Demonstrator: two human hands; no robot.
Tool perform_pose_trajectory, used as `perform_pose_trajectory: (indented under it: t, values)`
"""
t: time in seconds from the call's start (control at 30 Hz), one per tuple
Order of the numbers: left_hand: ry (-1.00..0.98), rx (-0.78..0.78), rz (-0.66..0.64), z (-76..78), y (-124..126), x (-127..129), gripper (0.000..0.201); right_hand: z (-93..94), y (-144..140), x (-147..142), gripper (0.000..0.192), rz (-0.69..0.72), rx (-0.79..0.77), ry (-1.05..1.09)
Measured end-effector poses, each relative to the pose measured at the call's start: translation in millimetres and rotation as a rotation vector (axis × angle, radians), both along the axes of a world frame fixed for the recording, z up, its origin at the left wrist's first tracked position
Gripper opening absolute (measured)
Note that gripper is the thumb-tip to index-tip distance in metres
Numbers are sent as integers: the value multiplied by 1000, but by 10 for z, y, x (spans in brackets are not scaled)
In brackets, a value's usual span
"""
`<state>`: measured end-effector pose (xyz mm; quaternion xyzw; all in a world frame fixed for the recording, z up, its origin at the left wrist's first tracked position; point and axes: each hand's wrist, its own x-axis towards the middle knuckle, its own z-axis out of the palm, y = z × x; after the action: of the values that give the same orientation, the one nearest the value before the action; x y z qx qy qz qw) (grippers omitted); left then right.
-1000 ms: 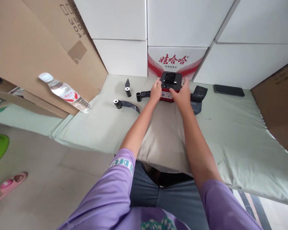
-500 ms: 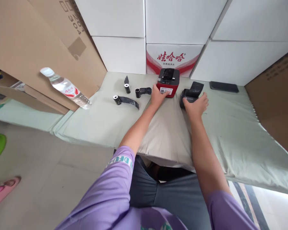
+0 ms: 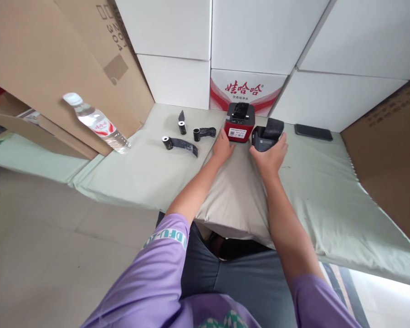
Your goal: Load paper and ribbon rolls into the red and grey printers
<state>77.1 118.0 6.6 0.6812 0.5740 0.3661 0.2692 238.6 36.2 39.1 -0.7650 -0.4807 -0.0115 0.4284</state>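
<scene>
Red and black, the small printer (image 3: 238, 124) stands at the table's (image 3: 328, 191) far edge against white boxes (image 3: 259, 36). Left hand (image 3: 224, 146) rests open beside it; right hand (image 3: 269, 152) grips a dark roll (image 3: 266, 135). Three small rolls (image 3: 182, 136) and a bottle (image 3: 95, 123) lie left, a phone (image 3: 312, 132) right; bare cloth spreads nearer.

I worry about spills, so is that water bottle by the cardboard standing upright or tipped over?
Tipped: the water bottle lies slanted against the cardboard sheet, cap end raised.
</scene>
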Motion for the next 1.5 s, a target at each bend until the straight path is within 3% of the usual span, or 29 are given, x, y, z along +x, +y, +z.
perform_pose_trajectory:
  t: [0.17,0.3,0.4,0.57,0.73,0.87,0.97,1.2,1.37,1.5]
  values:
    - [339,-98,-78,-27,-360,-153,78,198,-184,-224,116,104,88,5]
    - [476,-63,-128,22,-540,-301,67,175,-235,-378,120,181,45,-4]
    - [393,-10,-94,95,-512,-428,48,53,-235,-503,121,226,-17,3]
    - [115,5,13,176,-398,-572,41,-145,-266,-706,125,252,-136,-76]
    - [179,102,52,171,-428,-553,43,-185,-351,-853,127,221,-166,-124]
    - [257,129,64,195,-461,-555,37,-167,-422,-909,131,308,-126,-76]
    - [244,165,27,215,-463,-588,36,-157,-481,-955,132,364,-120,-28]
    - [163,112,-90,147,-351,-635,35,-151,-539,-997,144,329,-184,-17]
    - [134,-14,-97,96,-296,-604,34,-284,-321,-764,126,406,-31,62]
    - [149,-4,-86,37,-312,-564,36,-485,-73,-581,91,485,94,364]
